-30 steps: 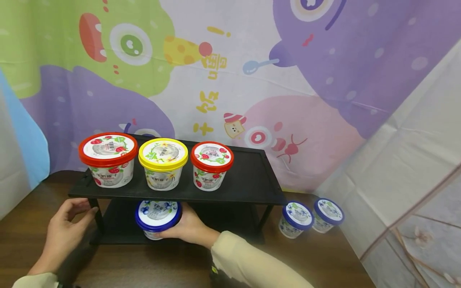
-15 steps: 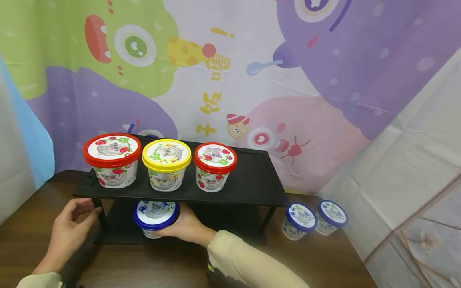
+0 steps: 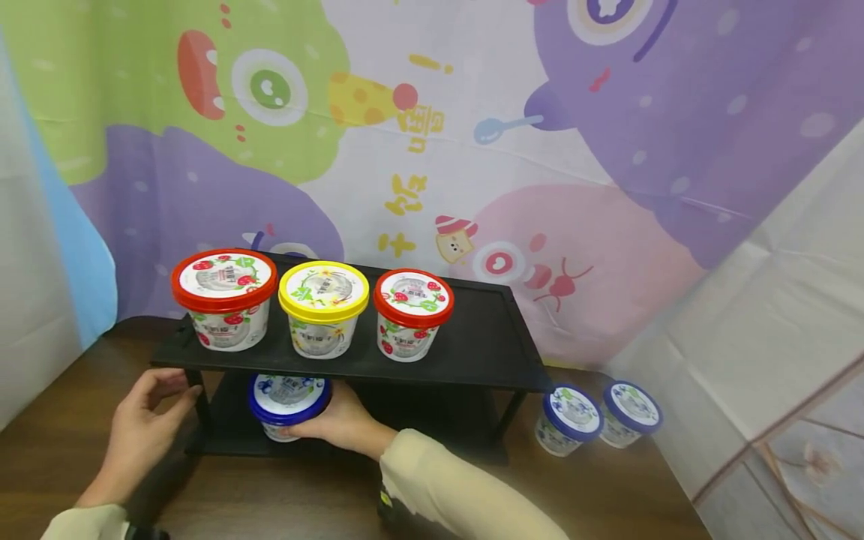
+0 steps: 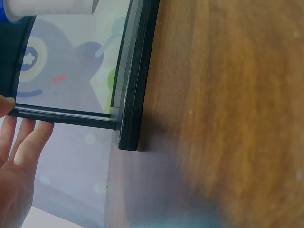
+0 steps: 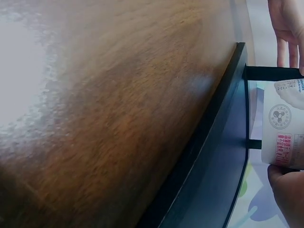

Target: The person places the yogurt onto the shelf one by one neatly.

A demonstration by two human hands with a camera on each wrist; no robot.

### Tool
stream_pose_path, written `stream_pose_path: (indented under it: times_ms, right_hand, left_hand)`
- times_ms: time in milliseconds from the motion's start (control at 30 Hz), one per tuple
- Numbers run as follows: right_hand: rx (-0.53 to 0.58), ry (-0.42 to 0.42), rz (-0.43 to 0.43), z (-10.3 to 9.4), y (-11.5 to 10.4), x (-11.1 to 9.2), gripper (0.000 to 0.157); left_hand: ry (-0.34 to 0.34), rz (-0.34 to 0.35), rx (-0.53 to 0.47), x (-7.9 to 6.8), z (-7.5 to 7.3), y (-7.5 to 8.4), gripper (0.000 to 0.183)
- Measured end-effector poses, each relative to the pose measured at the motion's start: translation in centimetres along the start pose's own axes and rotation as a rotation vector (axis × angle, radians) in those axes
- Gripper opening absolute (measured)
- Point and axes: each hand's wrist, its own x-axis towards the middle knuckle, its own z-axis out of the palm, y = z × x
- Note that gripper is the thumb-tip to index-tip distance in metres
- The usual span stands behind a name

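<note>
Blue-lidded tub (image 3: 289, 399) is gripped by right hand (image 3: 343, 421); left hand (image 3: 140, 426) pinches rack leg (image 4: 71, 118).

Soft light fills the head view, dimming beneath the shelf (image 3: 482, 322). In the wrist views, the table (image 5: 118, 95) looks blurry, with white glare in the right.

The held cup (image 3: 286, 406) is white, blue-rimmed (blueberry-patterned on top), the rack (image 3: 484, 328) black.

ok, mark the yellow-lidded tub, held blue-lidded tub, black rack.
Yellow-lidded tub (image 3: 324, 313): head view, front rim of lid.
Held blue-lidded tub (image 3: 287, 403): head view, lid top.
Black rack (image 3: 481, 321): head view, bare top board.
</note>
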Motion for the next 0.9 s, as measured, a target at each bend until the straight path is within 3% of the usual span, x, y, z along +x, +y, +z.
stream_pose_path:
  times_ms: [567,900]
  right_hand:
    - [0.057,0.029,0.045,1.6,0.8,1.5,0.073]
    - [0.094,0.04,0.071,2.7,1.4,2.2,0.073]
  left_hand:
    - [-0.013,0.017,0.012,-0.2,0.1,-0.1,0.027]
    - [-0.01,-0.008,0.012,-0.1,-0.1,-0.1,0.028]
